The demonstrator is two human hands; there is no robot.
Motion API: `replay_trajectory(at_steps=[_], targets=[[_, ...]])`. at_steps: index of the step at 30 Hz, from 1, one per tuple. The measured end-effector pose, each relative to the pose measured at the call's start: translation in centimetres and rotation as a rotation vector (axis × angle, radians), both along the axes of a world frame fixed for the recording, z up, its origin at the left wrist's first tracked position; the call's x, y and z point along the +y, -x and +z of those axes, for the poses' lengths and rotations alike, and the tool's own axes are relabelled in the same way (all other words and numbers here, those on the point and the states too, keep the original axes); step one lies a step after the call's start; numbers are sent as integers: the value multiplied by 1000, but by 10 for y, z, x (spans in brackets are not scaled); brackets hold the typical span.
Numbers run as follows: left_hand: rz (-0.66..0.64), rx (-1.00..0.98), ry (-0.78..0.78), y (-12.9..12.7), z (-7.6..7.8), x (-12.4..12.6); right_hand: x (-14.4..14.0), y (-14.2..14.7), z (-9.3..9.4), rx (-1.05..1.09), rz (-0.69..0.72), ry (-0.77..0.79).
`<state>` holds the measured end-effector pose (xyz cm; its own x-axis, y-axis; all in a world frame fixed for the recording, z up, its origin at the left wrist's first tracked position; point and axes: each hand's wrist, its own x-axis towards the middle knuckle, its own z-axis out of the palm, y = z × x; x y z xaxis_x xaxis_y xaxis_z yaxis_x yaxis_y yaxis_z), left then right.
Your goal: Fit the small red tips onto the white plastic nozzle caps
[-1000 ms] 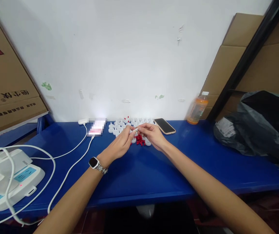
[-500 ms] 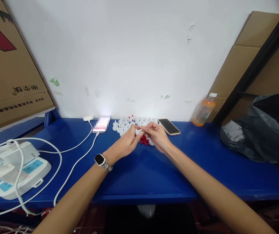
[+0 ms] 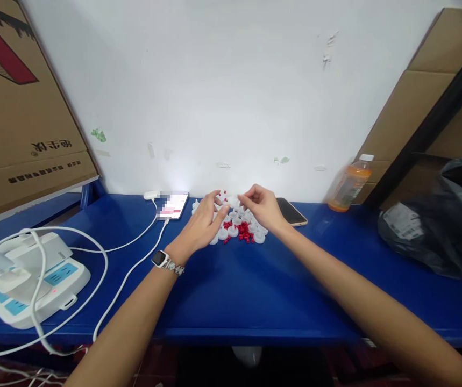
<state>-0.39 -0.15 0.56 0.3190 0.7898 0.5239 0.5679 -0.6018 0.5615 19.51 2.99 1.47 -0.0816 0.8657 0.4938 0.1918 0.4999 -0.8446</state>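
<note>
White caps (image 3: 231,224) sat clustered at the back of the blue bench (image 3: 255,279), red plugs (image 3: 243,231) scattered among them. Left hand (image 3: 202,223) hovered, fingers spread and loose, over the pile's left edge; right hand (image 3: 262,209) pinched something tiny (too small to name). Best kept low and steady, fingertips only.

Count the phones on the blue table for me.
2. A lit phone on a white cable lies left of the left hand; a dark-screened phone lies right of the right hand. None seems hidden.
</note>
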Motion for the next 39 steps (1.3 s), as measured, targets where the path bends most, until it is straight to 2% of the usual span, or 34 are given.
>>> replay_trajectory(at_steps=[4, 9, 15, 20, 24, 27, 31, 33, 36, 39], targets=[[39, 99, -24, 15, -6, 11, 42, 0, -8, -351, -182, -57], [5, 149, 2, 14, -11, 11, 64, 9, -17, -650, -210, -50], [-22, 159, -3, 12, -13, 12, 68, 14, -10, -768, -169, -1], [-30, 155, -14, 12, -14, 13, 54, 8, -2, -862, -171, -50], [-26, 164, -16, 11, -13, 12, 45, 6, -3, -975, -153, -56], [-16, 166, 4, 10, -13, 11, 44, 5, -3, -909, -136, -46], [-8, 137, -12, 9, -12, 8, 34, -1, 2, -624, -131, -39], [-17, 128, -36, 6, -11, 5, 20, -4, 4, -434, -90, -25], [-65, 133, -40, 1, -10, 2, -5, -7, 1, -187, 48, 60], [-144, 152, 37, -4, -10, 1, -28, -10, -9, -79, 117, 137]])
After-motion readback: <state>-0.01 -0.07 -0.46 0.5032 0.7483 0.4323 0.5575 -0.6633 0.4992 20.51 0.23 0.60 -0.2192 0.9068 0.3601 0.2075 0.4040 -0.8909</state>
